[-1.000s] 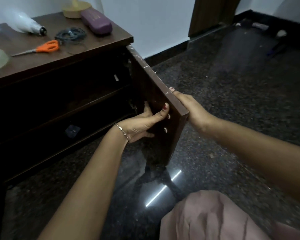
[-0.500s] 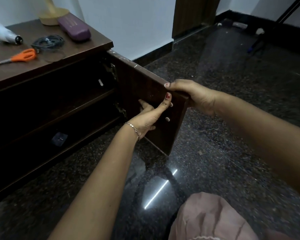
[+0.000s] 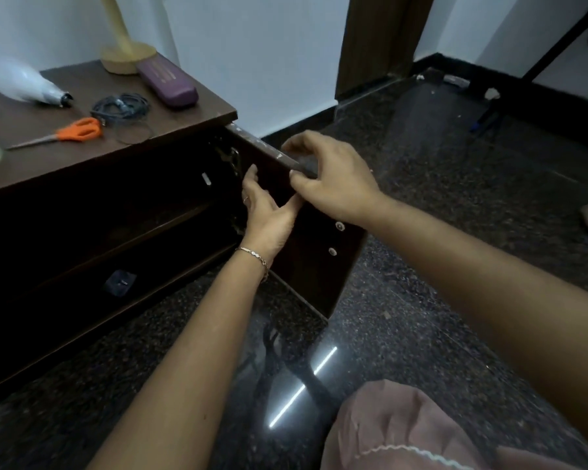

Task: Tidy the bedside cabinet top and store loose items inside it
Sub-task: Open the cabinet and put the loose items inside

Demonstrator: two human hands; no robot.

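We pinch the open cabinet door by its top edge with our right hand; our left hand lies flat inside it. The scissors wait up-left. Swinging it could trap our left fingers near the hinge.
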